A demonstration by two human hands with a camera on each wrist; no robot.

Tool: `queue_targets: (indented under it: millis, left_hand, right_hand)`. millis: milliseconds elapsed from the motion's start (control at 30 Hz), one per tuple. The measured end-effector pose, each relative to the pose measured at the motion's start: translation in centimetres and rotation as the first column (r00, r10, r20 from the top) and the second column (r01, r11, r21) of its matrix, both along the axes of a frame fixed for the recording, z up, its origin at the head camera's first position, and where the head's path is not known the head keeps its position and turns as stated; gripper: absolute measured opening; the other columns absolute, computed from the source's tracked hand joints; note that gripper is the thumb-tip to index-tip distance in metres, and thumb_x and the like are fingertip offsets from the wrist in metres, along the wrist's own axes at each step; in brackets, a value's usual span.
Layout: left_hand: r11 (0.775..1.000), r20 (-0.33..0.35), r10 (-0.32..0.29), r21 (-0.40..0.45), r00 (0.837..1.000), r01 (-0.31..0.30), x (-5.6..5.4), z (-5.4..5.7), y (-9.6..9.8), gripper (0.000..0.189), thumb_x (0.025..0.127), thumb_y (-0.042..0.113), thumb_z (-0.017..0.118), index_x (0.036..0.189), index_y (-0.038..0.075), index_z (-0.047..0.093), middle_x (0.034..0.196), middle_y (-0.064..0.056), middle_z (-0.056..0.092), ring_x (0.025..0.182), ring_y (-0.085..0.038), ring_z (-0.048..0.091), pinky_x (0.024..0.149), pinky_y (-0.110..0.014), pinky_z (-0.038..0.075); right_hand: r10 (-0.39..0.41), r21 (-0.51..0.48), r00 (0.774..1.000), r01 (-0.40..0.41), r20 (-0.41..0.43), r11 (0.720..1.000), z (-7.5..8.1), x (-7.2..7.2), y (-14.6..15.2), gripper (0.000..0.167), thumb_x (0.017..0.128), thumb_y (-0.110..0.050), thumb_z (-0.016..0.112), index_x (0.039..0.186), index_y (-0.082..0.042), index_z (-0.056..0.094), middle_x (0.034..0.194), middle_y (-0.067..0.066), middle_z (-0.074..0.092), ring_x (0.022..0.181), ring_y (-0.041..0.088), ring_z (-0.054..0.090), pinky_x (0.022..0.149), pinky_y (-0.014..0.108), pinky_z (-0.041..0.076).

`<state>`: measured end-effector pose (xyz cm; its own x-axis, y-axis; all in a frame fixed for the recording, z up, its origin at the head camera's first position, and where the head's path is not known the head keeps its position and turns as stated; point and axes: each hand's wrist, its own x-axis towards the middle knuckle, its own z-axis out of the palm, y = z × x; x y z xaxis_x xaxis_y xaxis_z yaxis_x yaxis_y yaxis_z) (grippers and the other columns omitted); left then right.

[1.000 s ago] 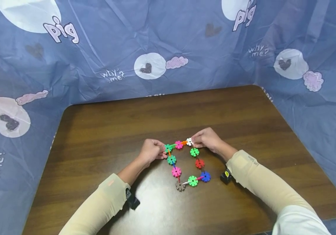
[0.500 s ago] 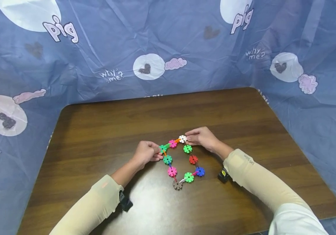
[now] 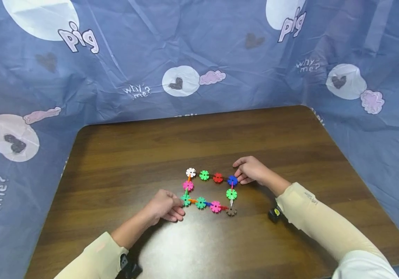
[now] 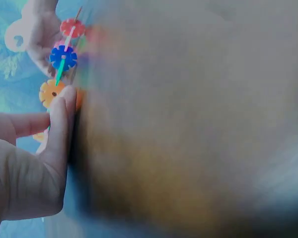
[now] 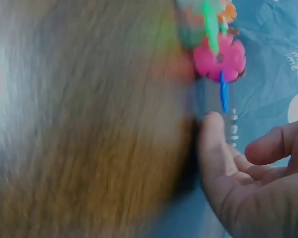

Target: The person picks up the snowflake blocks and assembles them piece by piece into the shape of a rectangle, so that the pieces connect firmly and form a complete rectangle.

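Note:
A closed four-sided loop of linked snowflake discs lies on the table in the head view. Its corners are a white disc [image 3: 190, 173], a blue disc [image 3: 232, 180], a brown disc [image 3: 231, 211] and a teal-green disc [image 3: 185, 200]. My left hand [image 3: 166, 206] pinches the teal-green disc at the near left corner. Beside the blue disc at the far right is my right hand [image 3: 253, 170], fingers loosely extended; whether a fingertip touches the disc is unclear. In the right wrist view, thumb and forefinger stand apart, below a pink disc [image 5: 220, 58].
The loop sits near the middle of a brown wooden table [image 3: 143, 151] with rounded corners. Behind and beside it hangs a blue printed cloth [image 3: 115, 50]. Light reflects off the tabletop near the left forearm.
The loop has turned about a quarter turn counter-clockwise, carrying the white disc from far right to far left. My left hand came nearer with its corner; my right hand let go of the white disc.

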<state>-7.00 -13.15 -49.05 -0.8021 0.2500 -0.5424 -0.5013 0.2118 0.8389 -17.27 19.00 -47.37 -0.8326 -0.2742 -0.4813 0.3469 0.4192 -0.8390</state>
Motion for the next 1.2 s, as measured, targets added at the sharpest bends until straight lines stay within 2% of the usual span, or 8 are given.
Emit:
queue_targets:
  millis: [133,200,300,400,567,667,933,1200]
  left_hand:
    - [0.988,0.007,-0.156,0.002,0.988,0.156,1.6,0.3,0.2,0.018,0.096,0.007,0.060,0.088,-0.008,0.065,0.069,-0.014,0.071,0.055,-0.016,0.068,0.048,-0.025,0.057]
    - [0.984,-0.007,-0.180,-0.010,0.984,0.180,1.8,0.6,0.0,0.020,0.097,0.008,0.058,0.089,-0.008,0.066,0.071,-0.014,0.071,0.055,-0.016,0.068,0.048,-0.026,0.057]
    - [0.994,-0.039,-0.112,-0.017,0.993,0.112,1.4,0.8,-0.4,0.021,0.097,0.009,0.055,0.101,-0.009,0.064,0.078,-0.015,0.070,0.059,-0.017,0.068,0.049,-0.028,0.057]
    - [0.999,-0.050,-0.045,0.012,0.998,0.045,0.7,1.0,-0.8,0.031,0.096,0.009,0.055,0.122,-0.008,0.056,0.086,-0.018,0.069,0.064,-0.023,0.071,0.049,-0.031,0.058]
    - [0.993,-0.004,-0.103,0.065,0.995,0.103,-0.1,1.0,-0.5,0.054,0.096,0.012,0.059,0.144,0.000,0.035,0.091,-0.022,0.069,0.067,-0.030,0.072,0.050,-0.036,0.059]
    - [0.989,0.009,-0.119,0.092,0.993,0.118,-0.5,0.9,-0.1,0.062,0.095,0.012,0.059,0.148,0.003,0.029,0.092,-0.022,0.068,0.068,-0.030,0.072,0.051,-0.036,0.059]
    - [0.982,-0.005,-0.067,0.178,0.998,0.067,-1.7,0.1,-0.2,0.066,0.093,-0.002,0.059,0.150,0.001,0.026,0.096,-0.021,0.066,0.067,-0.024,0.071,0.055,-0.034,0.061]
    - [0.982,-0.019,-0.037,0.183,0.999,0.040,-2.8,-0.3,-0.8,0.073,0.090,-0.010,0.063,0.150,0.002,0.024,0.096,-0.017,0.063,0.069,-0.023,0.070,0.061,-0.038,0.062]
  right_hand:
    - [0.021,0.008,0.998,-0.022,0.061,1.000,0.4,0.7,0.7,0.045,0.095,-0.001,0.033,0.136,0.008,0.048,0.092,0.017,0.063,0.067,0.020,0.065,0.059,0.035,0.061]
    - [0.038,0.008,0.996,-0.039,0.081,0.999,0.6,1.2,1.1,0.047,0.095,-0.003,0.031,0.138,0.006,0.046,0.093,0.019,0.063,0.068,0.023,0.066,0.058,0.037,0.061]
    - [0.063,0.000,0.991,-0.064,0.122,0.998,0.7,2.3,1.8,0.053,0.094,-0.005,0.029,0.145,0.004,0.038,0.093,0.021,0.064,0.068,0.026,0.068,0.057,0.040,0.061]
    - [0.091,-0.033,0.984,-0.087,0.156,0.996,0.8,3.4,2.1,0.059,0.093,-0.006,0.027,0.152,0.001,0.026,0.094,0.023,0.064,0.070,0.030,0.070,0.058,0.042,0.061]
    - [0.116,-0.111,0.978,-0.098,0.176,0.989,0.7,4.5,1.7,0.066,0.090,-0.006,0.030,0.155,-0.001,0.018,0.094,0.023,0.062,0.071,0.032,0.071,0.058,0.044,0.061]
    - [0.100,-0.161,0.978,-0.071,0.182,0.984,0.6,4.7,1.3,0.069,0.087,-0.003,0.031,0.155,0.000,0.017,0.096,0.021,0.060,0.073,0.030,0.071,0.059,0.043,0.062]
    - [0.038,-0.288,0.978,0.023,0.204,0.957,0.4,4.2,0.7,0.066,0.093,-0.001,0.035,0.154,0.008,0.014,0.102,0.015,0.053,0.085,0.027,0.068,0.072,0.044,0.061]
    - [0.093,-0.414,0.964,0.019,0.249,0.910,0.1,4.0,0.3,0.068,0.091,-0.002,0.032,0.155,0.008,0.013,0.106,0.009,0.056,0.097,0.024,0.060,0.082,0.045,0.055]
